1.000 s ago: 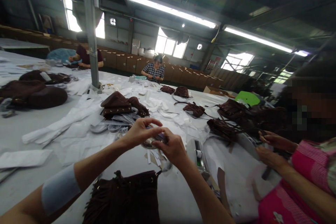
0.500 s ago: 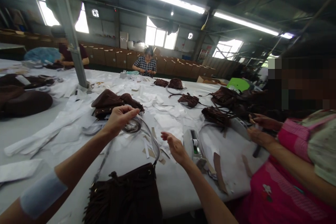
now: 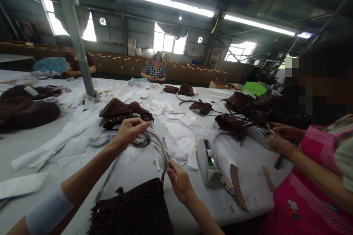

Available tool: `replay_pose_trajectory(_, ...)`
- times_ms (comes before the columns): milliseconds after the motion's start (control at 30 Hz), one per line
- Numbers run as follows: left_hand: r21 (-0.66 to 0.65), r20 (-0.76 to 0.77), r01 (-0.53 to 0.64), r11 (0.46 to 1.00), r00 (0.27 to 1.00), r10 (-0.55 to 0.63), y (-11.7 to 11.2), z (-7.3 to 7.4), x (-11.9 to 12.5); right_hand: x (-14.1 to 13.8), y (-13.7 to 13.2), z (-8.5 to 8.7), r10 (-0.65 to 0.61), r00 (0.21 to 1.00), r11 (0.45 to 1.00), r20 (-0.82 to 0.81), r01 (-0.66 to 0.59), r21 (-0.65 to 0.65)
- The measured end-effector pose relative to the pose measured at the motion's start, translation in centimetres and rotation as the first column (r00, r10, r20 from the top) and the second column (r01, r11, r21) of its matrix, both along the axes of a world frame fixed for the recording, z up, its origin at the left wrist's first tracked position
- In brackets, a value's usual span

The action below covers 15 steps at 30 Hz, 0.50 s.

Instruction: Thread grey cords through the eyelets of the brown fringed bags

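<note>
A dark brown fringed bag (image 3: 132,209) lies at the table's near edge below my hands. Its long strap (image 3: 164,154), covered in something pale, rises from the bag's right corner and curves up to the left. My left hand (image 3: 132,130) pinches the strap's upper stretch between thumb and fingers. Lower down, close to the bag, my right hand (image 3: 179,180) has its fingers closed on the same strap. Behind my left hand sits another brown bag (image 3: 118,112), beside a coil of pale strip (image 3: 142,139).
A grey tape dispenser (image 3: 206,163) stands right of my right hand. White paper scraps (image 3: 179,134) cover much of the table. A co-worker in a pink apron (image 3: 306,191) works close on the right; brown bags (image 3: 231,123) lie nearby. A metal post (image 3: 78,40) rises at left.
My right hand has moved down and left, from open beside the strap to closed on it. My left hand keeps its pinch. The view has shifted slightly.
</note>
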<state>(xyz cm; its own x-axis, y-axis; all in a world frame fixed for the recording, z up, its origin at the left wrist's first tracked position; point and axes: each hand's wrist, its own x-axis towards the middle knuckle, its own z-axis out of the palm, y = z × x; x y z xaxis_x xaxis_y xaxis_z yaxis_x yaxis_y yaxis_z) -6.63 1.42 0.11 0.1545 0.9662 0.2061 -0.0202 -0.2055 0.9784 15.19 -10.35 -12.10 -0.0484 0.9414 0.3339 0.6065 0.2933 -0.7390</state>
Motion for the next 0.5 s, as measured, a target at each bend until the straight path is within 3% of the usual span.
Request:
replay_pose_trajectory(100,0.062,-0.07,0.085,0.994,0.994,-0.08,-1.1,0.8,0.5,0.7,3.0,5.6,-0.104,0.994,0.978,-0.04,0.11,0.179)
replay_pose_trajectory(200,0.066,-0.107,0.156,0.986,0.983,-0.148,-2.1,1.5,1.0,-0.3,5.4,8.9,0.079,0.995,0.97,0.052,-0.089,0.225)
replay_pose_trajectory(300,0.046,-0.087,0.171,0.984,0.982,-0.166,-2.4,1.4,1.1,-1.9,6.3,9.0,0.244,0.959,0.959,0.141,-0.26,0.114)
replay_pose_trajectory(500,0.002,0.084,-0.014,1.0,0.996,0.014,-1.9,-1.1,0.7,-2.5,5.2,7.4,0.168,0.969,0.977,0.181,-0.189,0.104)
